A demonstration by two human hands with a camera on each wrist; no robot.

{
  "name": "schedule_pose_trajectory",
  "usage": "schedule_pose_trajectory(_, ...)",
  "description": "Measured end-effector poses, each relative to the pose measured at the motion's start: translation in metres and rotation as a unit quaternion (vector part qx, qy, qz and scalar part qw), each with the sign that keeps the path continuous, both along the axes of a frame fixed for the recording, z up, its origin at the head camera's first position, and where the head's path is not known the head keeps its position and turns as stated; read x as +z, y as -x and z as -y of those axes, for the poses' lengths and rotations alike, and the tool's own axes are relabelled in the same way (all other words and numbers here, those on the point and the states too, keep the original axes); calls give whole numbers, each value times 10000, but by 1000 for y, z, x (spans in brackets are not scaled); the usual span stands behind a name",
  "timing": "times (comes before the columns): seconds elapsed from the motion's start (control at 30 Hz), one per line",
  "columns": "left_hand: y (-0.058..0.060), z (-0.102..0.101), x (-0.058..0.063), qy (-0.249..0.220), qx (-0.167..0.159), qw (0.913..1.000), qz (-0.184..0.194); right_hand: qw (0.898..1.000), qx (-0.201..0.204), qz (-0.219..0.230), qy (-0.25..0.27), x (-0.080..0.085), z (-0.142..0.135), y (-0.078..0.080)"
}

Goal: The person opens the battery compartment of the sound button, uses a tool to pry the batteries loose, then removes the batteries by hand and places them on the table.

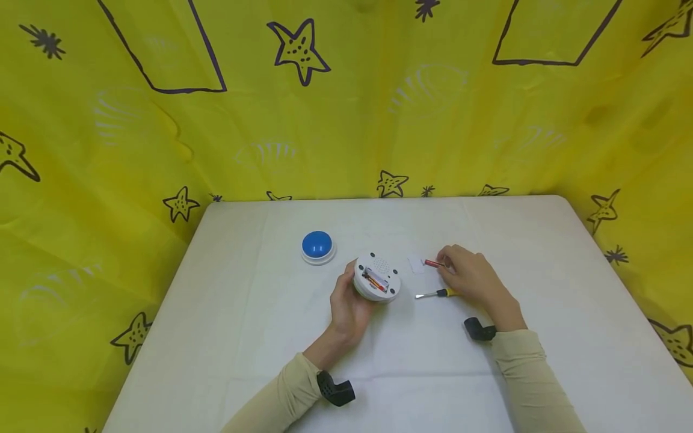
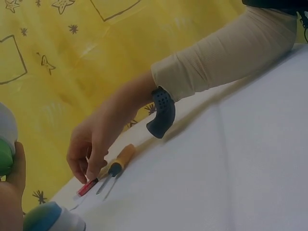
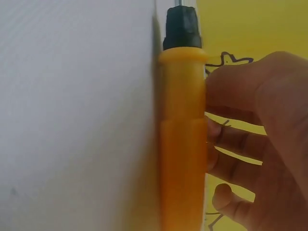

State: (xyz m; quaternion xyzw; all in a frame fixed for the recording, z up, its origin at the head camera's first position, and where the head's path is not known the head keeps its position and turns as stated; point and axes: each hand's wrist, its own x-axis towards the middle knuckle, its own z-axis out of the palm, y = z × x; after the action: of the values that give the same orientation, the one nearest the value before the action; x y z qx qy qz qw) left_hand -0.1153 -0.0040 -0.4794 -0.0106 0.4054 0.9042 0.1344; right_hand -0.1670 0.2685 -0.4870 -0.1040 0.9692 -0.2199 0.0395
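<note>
My left hand (image 1: pixel 349 310) grips a round white push-button buzzer (image 1: pixel 385 267) with its underside turned up. The battery compartment in that underside is uncovered, and an orange-red battery (image 1: pixel 375 281) lies in it. A green part of the buzzer (image 2: pixel 5 159) shows at the edge of the left wrist view. My right hand (image 1: pixel 472 273) pinches the end of a red battery (image 1: pixel 432 263) low over the table. Beneath that hand lies a screwdriver (image 1: pixel 445 293) with an orange-yellow handle. A small white cover (image 1: pixel 416 264) lies beside the red battery.
A second buzzer with a blue dome (image 1: pixel 317 245) stands upright on the white table (image 1: pixel 260 337), behind and left of my left hand. Yellow patterned cloth (image 1: pixel 346 120) hangs past the table's far edge and along its sides.
</note>
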Motion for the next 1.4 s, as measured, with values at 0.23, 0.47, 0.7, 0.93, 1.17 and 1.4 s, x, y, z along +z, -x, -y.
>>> schedule_pose_trajectory(0.23, 0, 0, 3, -5, 17, 10000, -77, 9967, -137, -282, 742, 8, 7, -5)
schedule_pose_trajectory(0.47, 0, 2, 3, 185, -19, 9998, -44, 9718, 760, -1405, 1733, 14, 23, -15)
schedule_pose_trajectory(0.7, 0, 1, 0, 302, -5, 9995, 88, 9383, 1543, -1942, 2411, 30, 48, -28)
schedule_pose_trajectory(0.93, -2, -2, -1, 264, 29, 9996, 49, 9313, 1840, -1848, 2545, 49, 69, -41)
schedule_pose_trajectory(1.17, -4, -4, 0, 371, -1, 9988, -304, 9239, 2194, -1579, 2709, 54, 84, -46)
schedule_pose_trajectory(1.4, -4, -3, -3, 585, -55, 9969, -530, 9353, 2028, -1102, 2683, 55, 91, -49)
